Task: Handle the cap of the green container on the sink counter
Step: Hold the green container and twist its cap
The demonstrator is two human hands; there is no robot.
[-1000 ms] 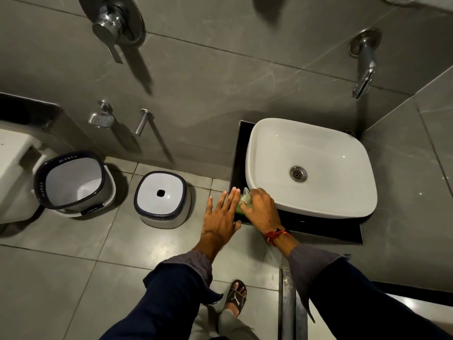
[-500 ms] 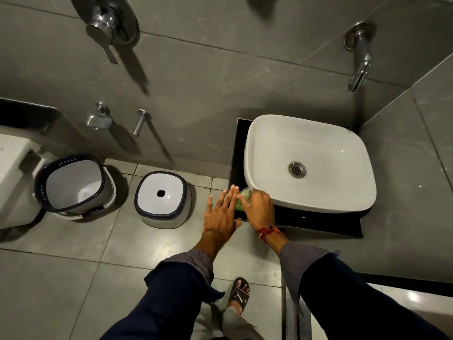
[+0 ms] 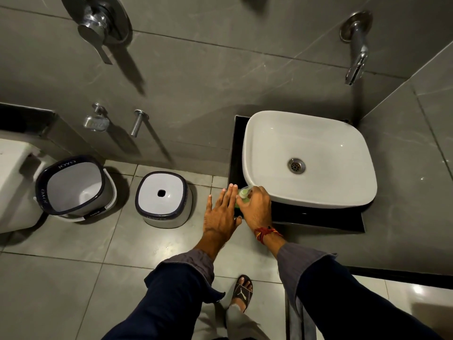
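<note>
Head view, looking down. At far left a white bucket (image 3: 73, 190) with a dark rim stood on the tiled floor; beside it an upturned white stool (image 3: 163, 198) with a hole in its top. Left hand (image 3: 220, 214) was flat, fingers straight and spread, held against the left side of the green container (image 3: 237, 204); it grasped nothing. Container sat at the front-left corner of the black sink counter (image 3: 318, 219), just beside the white basin (image 3: 308, 158), mostly hidden by both hands. Right hand (image 3: 257, 207), red thread at the wrist, was curled over the container's top, fingertips pinched around the pale green cap (image 3: 244, 193). Whether the cap was seated or loose could not be told. A wall tap (image 3: 356, 45) hung above the basin at right.
</note>
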